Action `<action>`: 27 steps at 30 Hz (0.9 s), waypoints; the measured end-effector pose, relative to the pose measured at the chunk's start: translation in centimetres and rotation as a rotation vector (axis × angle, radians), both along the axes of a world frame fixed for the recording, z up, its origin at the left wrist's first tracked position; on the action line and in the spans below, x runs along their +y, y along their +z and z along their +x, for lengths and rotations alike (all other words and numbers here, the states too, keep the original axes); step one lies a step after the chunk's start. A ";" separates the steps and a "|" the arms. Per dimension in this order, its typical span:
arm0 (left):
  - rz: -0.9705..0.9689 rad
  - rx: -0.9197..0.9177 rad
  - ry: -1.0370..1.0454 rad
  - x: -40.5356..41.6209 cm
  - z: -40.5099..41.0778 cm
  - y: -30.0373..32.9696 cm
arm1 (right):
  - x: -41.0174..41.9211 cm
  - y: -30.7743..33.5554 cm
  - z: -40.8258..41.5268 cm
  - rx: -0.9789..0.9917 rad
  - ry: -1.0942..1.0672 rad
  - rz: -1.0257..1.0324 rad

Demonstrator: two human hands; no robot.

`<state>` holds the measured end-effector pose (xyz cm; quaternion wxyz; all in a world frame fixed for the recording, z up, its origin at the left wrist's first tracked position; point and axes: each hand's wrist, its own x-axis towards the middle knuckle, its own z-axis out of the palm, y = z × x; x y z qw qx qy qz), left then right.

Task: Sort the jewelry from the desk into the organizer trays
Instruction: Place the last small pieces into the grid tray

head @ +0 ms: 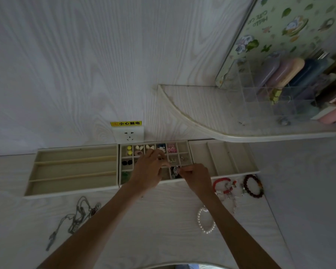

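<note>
Head view: left hand hovers over the middle gridded tray, fingers curled; whether they pinch anything, cannot tell. Right hand has fingers pinched on something small and thin at the grid's near-right cells, beside a black-and-white piece; item too small to identify. Grid cells are square, beige, felt-looking, holding small bits: yellow balls, pink loops, black studs. Left tray has long slots with two rolled bars. Right tray has wide slots. On the white woodgrain bench: red cord bracelet, dark-red bead bracelet, pearl bracelet, tangled silver chains.
</note>
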<state>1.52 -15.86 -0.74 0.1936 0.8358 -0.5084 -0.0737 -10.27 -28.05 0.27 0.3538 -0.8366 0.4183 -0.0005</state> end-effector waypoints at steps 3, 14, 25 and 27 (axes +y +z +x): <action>0.081 0.031 -0.070 -0.2 -0.3 0.0 | 0.0 0.5 0.2 -0.003 -0.042 -0.069; 0.127 -0.050 -0.080 -0.9 -1.1 -0.3 | 0.3 0.3 -1.6 -0.138 0.060 -0.384; 0.114 -0.184 -0.087 -0.9 -1.4 -0.1 | 1.5 -0.6 -3.6 -0.017 0.392 -0.716; 0.134 -0.219 -0.096 -1.0 -1.6 -0.2 | 1.5 -0.4 -3.0 -0.005 0.401 -0.713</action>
